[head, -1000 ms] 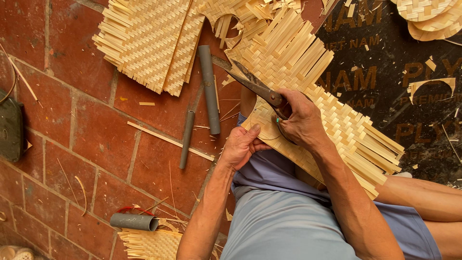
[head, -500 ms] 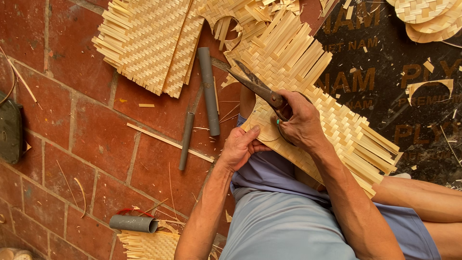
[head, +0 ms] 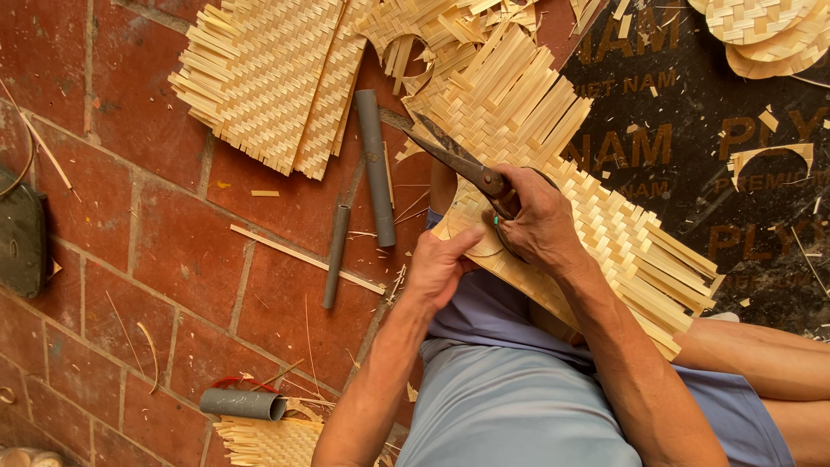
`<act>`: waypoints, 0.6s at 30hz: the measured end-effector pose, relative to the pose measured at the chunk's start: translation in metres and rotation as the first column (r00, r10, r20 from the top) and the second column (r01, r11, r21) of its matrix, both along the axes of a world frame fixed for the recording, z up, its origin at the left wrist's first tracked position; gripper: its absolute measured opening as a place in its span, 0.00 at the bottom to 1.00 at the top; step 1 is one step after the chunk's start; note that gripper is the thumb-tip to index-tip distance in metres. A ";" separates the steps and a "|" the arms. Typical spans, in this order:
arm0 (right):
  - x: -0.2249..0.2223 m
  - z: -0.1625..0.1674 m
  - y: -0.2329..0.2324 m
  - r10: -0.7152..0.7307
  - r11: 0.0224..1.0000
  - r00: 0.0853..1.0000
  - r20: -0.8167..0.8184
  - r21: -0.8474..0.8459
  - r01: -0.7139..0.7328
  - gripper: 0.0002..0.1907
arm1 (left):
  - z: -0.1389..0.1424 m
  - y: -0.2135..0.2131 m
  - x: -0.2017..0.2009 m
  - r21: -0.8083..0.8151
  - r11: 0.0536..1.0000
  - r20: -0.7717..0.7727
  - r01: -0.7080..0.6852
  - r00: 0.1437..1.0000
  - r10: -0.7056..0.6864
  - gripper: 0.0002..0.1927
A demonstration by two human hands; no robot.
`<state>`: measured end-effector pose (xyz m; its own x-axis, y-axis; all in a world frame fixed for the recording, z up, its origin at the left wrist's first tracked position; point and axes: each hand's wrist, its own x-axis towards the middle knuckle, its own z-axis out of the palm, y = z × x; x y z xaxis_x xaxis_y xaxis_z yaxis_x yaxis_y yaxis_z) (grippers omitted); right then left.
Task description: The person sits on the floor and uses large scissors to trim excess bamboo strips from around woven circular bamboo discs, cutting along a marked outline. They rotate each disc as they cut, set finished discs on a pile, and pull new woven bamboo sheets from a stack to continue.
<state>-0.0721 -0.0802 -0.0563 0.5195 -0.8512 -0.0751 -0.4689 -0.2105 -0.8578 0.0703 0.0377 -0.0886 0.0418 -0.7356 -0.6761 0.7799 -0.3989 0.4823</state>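
Note:
My right hand [head: 540, 227] grips the handles of large dark metal shears [head: 458, 163], whose blades point up and left. The shears lie over a woven bamboo mat [head: 605, 225] with loose strip ends that rests across my lap. My left hand [head: 439, 264] holds the mat's near rounded edge just left of the shears, thumb pressed on top. Both forearms reach in from the bottom of the view.
Another woven bamboo mat [head: 268, 78] lies on the red brick floor [head: 173, 259] at upper left. Two grey tubes [head: 374, 164] [head: 335, 256] and a third [head: 244, 403] lie on the bricks. Round woven pieces [head: 769, 30] sit on a dark printed sheet [head: 743, 173]. Bamboo offcuts are scattered about.
My left hand has shifted slightly up along the mat's edge toward the shears. The right hand and shears stay almost still.

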 end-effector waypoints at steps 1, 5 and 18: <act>-0.001 0.001 0.000 0.008 1.000 1.000 0.007 0.004 -0.008 0.30 | 0.000 -0.004 -0.008 0.020 0.998 0.052 -0.053 0.997 0.051 0.17; -0.011 0.015 -0.002 -0.036 0.996 0.998 0.045 0.083 0.033 0.29 | 0.002 -0.011 -0.028 -0.065 0.986 0.199 -0.155 0.966 0.165 0.18; -0.147 0.074 0.094 -0.496 0.846 0.764 0.412 0.030 0.532 0.27 | 0.092 -0.157 -0.083 -0.410 0.808 -0.261 -0.423 0.903 0.341 0.27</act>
<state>-0.2187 0.0140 0.0176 -0.0288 -0.9923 0.1202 -0.1588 -0.1142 -0.9807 -0.0128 -0.1189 0.0038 0.3008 -0.9051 -0.3004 0.9076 0.1750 0.3817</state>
